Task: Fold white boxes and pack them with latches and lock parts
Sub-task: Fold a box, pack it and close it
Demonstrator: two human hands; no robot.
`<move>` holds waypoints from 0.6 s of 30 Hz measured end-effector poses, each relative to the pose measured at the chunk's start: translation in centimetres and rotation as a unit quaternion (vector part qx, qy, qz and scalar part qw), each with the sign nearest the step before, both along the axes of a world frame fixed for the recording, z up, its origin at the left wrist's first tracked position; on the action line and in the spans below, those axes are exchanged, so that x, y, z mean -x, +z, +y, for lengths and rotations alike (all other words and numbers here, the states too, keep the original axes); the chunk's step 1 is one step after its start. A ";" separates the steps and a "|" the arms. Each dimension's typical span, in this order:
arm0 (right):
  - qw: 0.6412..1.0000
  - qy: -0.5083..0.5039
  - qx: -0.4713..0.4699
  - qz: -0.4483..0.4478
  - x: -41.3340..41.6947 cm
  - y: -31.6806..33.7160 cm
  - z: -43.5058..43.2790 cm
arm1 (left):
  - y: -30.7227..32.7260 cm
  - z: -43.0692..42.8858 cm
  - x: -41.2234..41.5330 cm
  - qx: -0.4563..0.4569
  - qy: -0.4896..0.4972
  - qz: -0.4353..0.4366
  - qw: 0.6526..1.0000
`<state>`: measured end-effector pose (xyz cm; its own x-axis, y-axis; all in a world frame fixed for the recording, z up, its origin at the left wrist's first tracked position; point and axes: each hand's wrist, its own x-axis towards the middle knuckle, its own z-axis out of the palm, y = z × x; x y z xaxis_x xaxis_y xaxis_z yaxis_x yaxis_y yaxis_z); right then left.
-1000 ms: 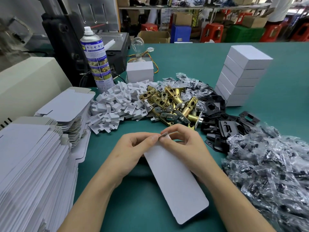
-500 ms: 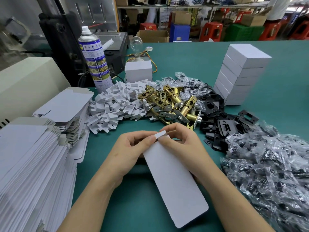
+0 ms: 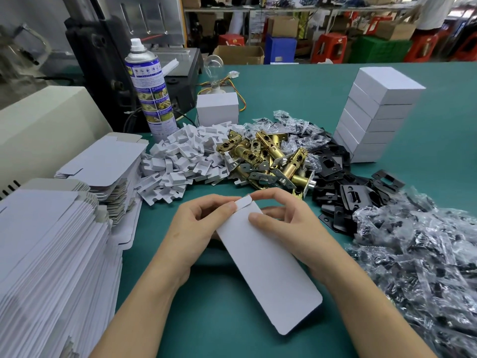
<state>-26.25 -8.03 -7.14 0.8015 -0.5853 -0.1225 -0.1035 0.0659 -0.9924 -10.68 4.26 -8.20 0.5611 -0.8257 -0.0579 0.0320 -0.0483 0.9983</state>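
Observation:
A flat white box blank [image 3: 268,270] lies slanted over the green table [image 3: 219,319] between my hands. My left hand [image 3: 198,228] pinches its far left corner, with the thumb tip against a small raised flap [image 3: 244,202]. My right hand [image 3: 289,223] grips the far right edge, thumb pressed on top of the card and index finger arched over the flap. Beyond my fingers sits a heap of brass latches [image 3: 268,161], flanked by white card inserts [image 3: 185,164] and black strike plates [image 3: 343,192].
Stacks of flat blanks [image 3: 51,267] fill the left side. Several folded white boxes [image 3: 376,112] stand stacked at the back right, one folded box [image 3: 218,109] behind the inserts. Bagged parts [image 3: 423,264] crowd the right. A spray can [image 3: 149,91] stands by a machine.
The small end flap has lifted and bent up between my fingertips. My right thumb has slid onto the card's top face. Both hands stay at the far end.

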 end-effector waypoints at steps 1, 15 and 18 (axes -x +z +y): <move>1.000 -0.002 0.003 -0.004 0.0 0.0 0.0 | 0.0 0.0 0.0 0.001 0.002 0.001 1.000; 0.995 0.005 0.097 0.017 -0.5 -0.8 0.5 | -0.5 0.0 -0.3 -0.025 0.019 -0.029 0.999; 0.994 0.002 0.103 0.018 -0.5 -0.9 0.5 | -0.6 0.0 -0.4 -0.025 0.015 -0.037 0.999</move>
